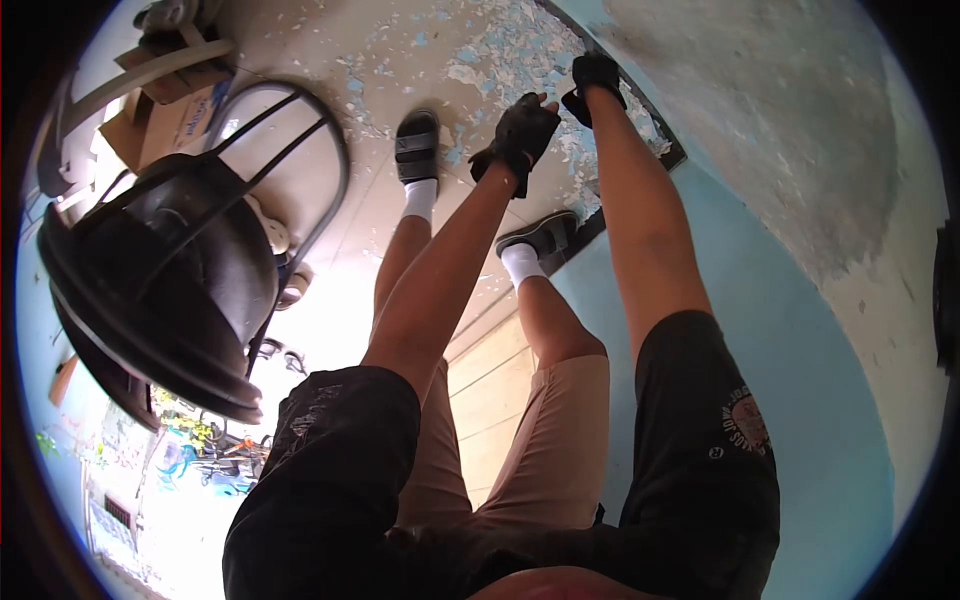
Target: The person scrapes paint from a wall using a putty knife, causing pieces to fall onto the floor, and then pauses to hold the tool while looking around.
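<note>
Black gloves [515, 145] cover the left hand [528, 128] and the right hand [597, 80], both stretched out over a floor [375, 185] strewn with pale blue and white flakes [515, 55]. The flakes lie thickest around the hands and along the dark strip [674, 152] at the foot of the wall [745, 240]. That wall bounds the room on the right, with the right hand close to the strip. On the left, a strip of floor separates the left sandal [417, 150] from the curved tube of a black chair [225, 260], with a cardboard box [180, 125] behind it; the right sandal [558, 232] is near the wall. Fingertips of the left hand poke out, bent, but whether these fingers grasp anything cannot be told. The right fingers are hidden by the glove and viewing angle, their state unclear. Glare washes out the lower left, and the round lens border cuts off a dark object [946, 300] at far right.
</note>
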A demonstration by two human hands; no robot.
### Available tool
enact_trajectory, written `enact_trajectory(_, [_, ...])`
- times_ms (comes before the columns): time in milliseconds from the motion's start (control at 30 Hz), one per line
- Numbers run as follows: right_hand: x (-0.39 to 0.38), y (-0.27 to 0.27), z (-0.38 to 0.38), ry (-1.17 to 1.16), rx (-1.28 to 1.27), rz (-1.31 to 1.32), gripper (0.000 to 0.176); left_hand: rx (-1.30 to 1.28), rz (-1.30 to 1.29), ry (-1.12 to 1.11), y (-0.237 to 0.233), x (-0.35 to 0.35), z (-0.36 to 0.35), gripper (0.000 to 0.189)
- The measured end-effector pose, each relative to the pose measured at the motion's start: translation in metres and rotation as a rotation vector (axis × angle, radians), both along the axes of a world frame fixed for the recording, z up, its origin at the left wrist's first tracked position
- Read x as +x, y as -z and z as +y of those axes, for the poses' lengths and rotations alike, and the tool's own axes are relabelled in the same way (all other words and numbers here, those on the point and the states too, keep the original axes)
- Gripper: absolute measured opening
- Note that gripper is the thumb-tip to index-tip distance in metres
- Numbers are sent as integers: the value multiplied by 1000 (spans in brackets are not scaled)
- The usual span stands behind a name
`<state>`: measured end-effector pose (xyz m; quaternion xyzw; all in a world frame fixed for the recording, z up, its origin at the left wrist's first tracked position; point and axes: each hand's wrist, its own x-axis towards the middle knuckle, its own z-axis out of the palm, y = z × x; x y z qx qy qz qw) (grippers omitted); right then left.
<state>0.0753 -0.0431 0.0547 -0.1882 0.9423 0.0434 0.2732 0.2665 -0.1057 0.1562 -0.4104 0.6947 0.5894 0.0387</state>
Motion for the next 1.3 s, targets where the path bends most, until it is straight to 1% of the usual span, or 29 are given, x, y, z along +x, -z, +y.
enact_trajectory(33, [17, -74, -24, 235, -119, -110, 37, 248, 32, -84, -8, 12, -1, 36])
enact_trajectory(67, [25, -77, -22, -422, 79, 38, 38, 497, 72, -169, -20, 19, -2, 37])
enact_trajectory(100, [46, -116, -27, -61, -154, -25, 37, 759, 40, -424, -61, 22, -7, 41])
enact_trajectory(133, [68, -154, -32, 282, -444, -39, 36, 909, 28, -497, -75, 28, -12, 44])
enact_trajectory(167, [91, -188, -30, 271, -533, 2, 34, 1066, 24, -666, -88, 33, -16, 39])
enact_trajectory(200, [110, -231, -33, 347, -484, -72, 37, 1227, 16, -833, -103, 39, -17, 34])
enact_trajectory(267, [162, -279, -19, 406, -693, -134, 40, 1345, 64, -1030, -139, 53, -16, 35])
enact_trajectory(333, [196, -314, -5, 570, -912, -293, 42, 1833, 609, -848, -161, 68, 10, 42])
enact_trajectory(400, [204, -356, 12, 932, -969, -530, 41, 1492, 453, -528, -220, 84, 25, 52])
enact_trajectory(433, [207, -369, 28, 997, -1025, -500, 42, 1377, 404, -403, -250, 93, 33, 56])
enact_trajectory(467, [209, -385, 41, 1060, -1090, -469, 42, 1385, 407, -328, -276, 101, 33, 60])
enact_trajectory(533, [213, -456, 44, 839, -811, -141, 45, 1317, 189, -427, -347, 113, 19, 66])
enact_trajectory(600, [234, -493, 57, 521, -925, -53, 47, 1173, 81, -514, -340, 132, 20, 58])
enact_trajectory(633, [244, -516, 58, 445, -861, -131, 48, 1008, -54, -565, -339, 132, 28, 61])
enact_trajectory(700, [258, -556, 59, 262, -855, -90, 47, 1201, 236, -627, -378, 129, 49, 60])
enact_trajectory(733, [263, -573, 64, 193, -819, -63, 46, 1228, 316, -549, -402, 135, 58, 60])
enact_trajectory(767, [260, -586, 69, 462, -977, -170, 45, 1253, 396, -471, -424, 142, 68, 60])
enact_trajectory(800, [252, -607, 75, 729, -1125, -289, 44, 1227, 470, -266, -478, 140, 69, 59])
enact_trajectory(833, [241, -542, 105, 992, -1263, -453, 41, 1177, 559, -46, -515, 131, 63, 58])
enact_trajectory(867, [234, -532, 113, 950, -1174, -274, 38, 1154, 588, -19, -528, 131, 62, 58])
enact_trajectory(933, [234, -564, 122, 365, -860, 325, 37, 919, 317, -269, -541, 144, 69, 56])
enact_trajectory(967, [236, -578, 124, 362, -866, 339, 37, 832, 163, -264, -542, 145, 65, 49])
enact_trajectory(1000, [245, -601, 121, 345, -926, 143, 37, 835, 168, -252, -535, 155, 63, 49])
enact_trajectory(1033, [256, -629, 119, 328, -982, -50, 38, 716, 173, 56, -525, 162, 61, 48])
enact_trajectory(1067, [270, -679, 113, 344, -990, -233, 42, 1012, 328, -57, -553, 163, 68, 43])
enact_trajectory(1100, [285, -709, 104, 245, -961, -189, 42, 1325, 446, -166, -583, 163, 75, 39])
enact_trajectory(1167, [310, -733, 95, 172, -926, -131, 41, 1347, 472, -78, -589, 183, 70, 38])
enact_trajectory(1233, [328, -747, 93, 75, -1036, -91, 41, 1402, 548, 46, -588, 202, 64, 36])
enact_trajectory(1300, [344, -762, 82, 48, -942, -49, 44, 1436, 670, 173, -597, 198, 44, 36])
